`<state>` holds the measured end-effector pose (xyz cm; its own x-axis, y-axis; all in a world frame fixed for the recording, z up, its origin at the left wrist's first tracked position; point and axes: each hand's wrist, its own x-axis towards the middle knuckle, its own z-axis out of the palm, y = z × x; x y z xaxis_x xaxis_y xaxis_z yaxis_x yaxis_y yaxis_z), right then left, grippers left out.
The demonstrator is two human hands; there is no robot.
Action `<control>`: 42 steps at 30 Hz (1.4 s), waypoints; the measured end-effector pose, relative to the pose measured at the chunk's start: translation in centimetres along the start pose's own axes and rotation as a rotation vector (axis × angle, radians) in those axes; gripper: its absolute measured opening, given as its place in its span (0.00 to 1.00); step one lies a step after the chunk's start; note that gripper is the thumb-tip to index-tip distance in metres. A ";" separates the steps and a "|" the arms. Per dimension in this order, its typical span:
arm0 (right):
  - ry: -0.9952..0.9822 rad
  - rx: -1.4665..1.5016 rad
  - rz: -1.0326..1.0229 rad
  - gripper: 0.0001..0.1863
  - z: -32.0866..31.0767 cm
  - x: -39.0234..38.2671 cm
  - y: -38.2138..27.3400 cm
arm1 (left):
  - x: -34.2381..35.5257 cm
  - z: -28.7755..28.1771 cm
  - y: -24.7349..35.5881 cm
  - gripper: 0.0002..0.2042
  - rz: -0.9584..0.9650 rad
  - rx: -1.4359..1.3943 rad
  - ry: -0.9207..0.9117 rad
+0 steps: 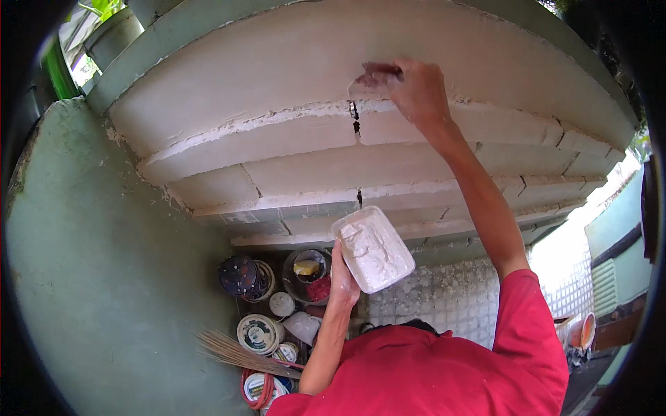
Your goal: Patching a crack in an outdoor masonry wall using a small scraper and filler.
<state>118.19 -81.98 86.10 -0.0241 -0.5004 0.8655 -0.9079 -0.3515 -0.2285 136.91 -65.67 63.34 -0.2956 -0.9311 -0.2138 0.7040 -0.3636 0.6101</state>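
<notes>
My right hand [420, 90] grips a putty knife [378, 76] with a dark handle, held against the pale plastered face [257, 76] near the top of the stepped wall, just above a ledge coated with rough white filler. Below that spot a dark vertical crack [356, 125] cuts through the ledge. My left hand [340, 270] holds a rectangular translucent tub [371, 246] of thick white paste from its left side, lower down in front of the wall.
A green wall [111, 243] runs down the left. At its foot stand several buckets [257, 333], a black speckled container [236, 277] and a twig broom [229, 350]. The tiled floor [451, 298] lies below right, with another bucket [579, 333] at the far right.
</notes>
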 end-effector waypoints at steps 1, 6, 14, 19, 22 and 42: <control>0.002 -0.005 0.004 0.08 0.1 0.9 0.0 | 0.0 -0.1 0.0 0.30 0.001 0.008 -0.003; 0.423 0.114 -0.214 0.08 -0.1 6.3 -2.5 | 0.2 -0.4 0.2 0.30 0.004 0.005 0.027; -0.078 0.187 0.018 0.10 0.4 0.9 -3.1 | -0.8 -1.2 0.9 0.30 0.008 0.013 0.056; 0.161 0.159 -0.153 0.10 3.3 5.2 -5.2 | -0.5 -1.4 0.8 0.30 0.008 0.008 0.046; 0.283 0.261 -0.242 0.12 3.8 6.9 -7.5 | -0.3 -0.7 0.7 0.30 0.003 0.015 0.022; -0.002 0.026 -0.371 0.07 -0.6 3.6 1.2 | -0.9 -2.7 0.7 0.28 0.060 -0.051 0.081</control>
<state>116.74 -83.74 89.23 0.3052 -0.3367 0.8908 -0.8437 -0.5293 0.0890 139.47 -65.17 61.90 -0.2000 -0.9500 -0.2400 0.7517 -0.3058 0.5842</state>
